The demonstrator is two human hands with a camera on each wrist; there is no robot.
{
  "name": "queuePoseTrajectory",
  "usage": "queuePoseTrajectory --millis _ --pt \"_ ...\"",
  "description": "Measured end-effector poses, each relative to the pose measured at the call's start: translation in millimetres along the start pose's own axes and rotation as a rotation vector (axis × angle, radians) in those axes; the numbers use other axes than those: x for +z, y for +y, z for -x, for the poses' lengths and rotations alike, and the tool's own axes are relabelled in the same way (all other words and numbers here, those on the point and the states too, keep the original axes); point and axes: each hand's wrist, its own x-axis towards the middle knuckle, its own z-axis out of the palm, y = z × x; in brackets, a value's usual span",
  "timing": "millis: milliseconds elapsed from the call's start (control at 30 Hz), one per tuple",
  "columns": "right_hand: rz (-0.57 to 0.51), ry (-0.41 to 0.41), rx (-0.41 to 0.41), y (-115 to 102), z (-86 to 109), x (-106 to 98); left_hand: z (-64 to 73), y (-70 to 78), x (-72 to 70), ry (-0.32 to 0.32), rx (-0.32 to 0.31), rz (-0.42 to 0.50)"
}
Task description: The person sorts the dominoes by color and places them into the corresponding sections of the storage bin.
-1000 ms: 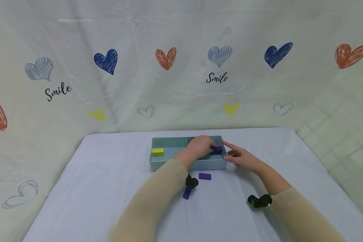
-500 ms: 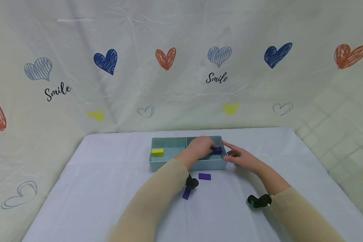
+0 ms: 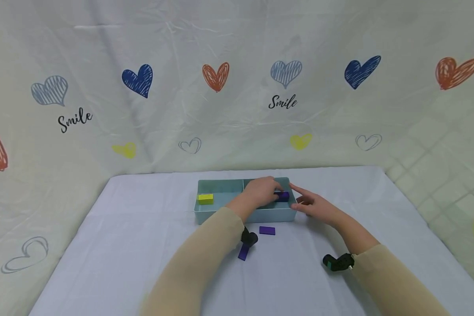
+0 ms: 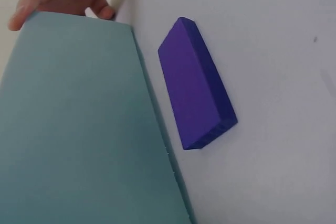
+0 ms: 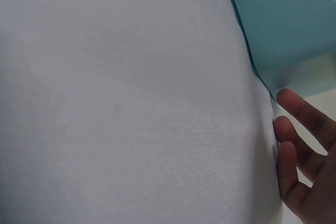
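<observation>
A pale teal two-compartment tray (image 3: 217, 216) stands toward the back of the table. My left hand (image 3: 260, 192) reaches into its right compartment, the index finger just above the left end of a dark purple block (image 3: 283, 196) and the thumb beside it. My right hand (image 3: 317, 207) rests against the tray's right end with fingers extended; the right wrist view shows those fingers (image 5: 304, 109) at the tray's lower corner. A yellow block (image 3: 206, 199) lies in the left compartment. The left hand's fingers are outside the left wrist view.
On the white tablecloth in front of the tray lies one flat purple block (image 3: 267, 230), seen close up in the left wrist view. Another purple block (image 3: 243, 252) lies nearer, partly hidden by the left wrist's black camera (image 3: 249, 237). A heart-printed sheet (image 3: 237, 114) hangs behind the table.
The left index finger has lifted slightly off the purple block in the right compartment, and more of the block's left end shows. The right hand has stayed at the tray's end.
</observation>
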Motion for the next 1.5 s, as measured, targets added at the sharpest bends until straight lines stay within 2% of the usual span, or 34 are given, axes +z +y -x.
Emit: queuePoseTrajectory --millis 400,600,900,1200,1500 --pt "0.007 0.004 0.009 -2.9 0.9 0.9 14.4 -2.4 -16.7 0.029 -0.025 0.101" --pt "0.017 -0.002 0.016 -1.2 0.2 1.0 24.6 -5.4 -22.2 0.057 -0.005 0.122" --pt "0.033 -0.010 0.009 -0.7 -2.0 0.5 43.6 -6.4 -26.5 0.111 0.043 0.078" --pt "0.028 -0.012 0.004 0.6 -1.7 0.6 74.5 -5.5 -35.8 0.136 0.106 0.039" --pt "0.051 0.000 0.001 5.0 -4.5 1.5 116.6 -20.0 -33.3 0.162 0.171 0.020"
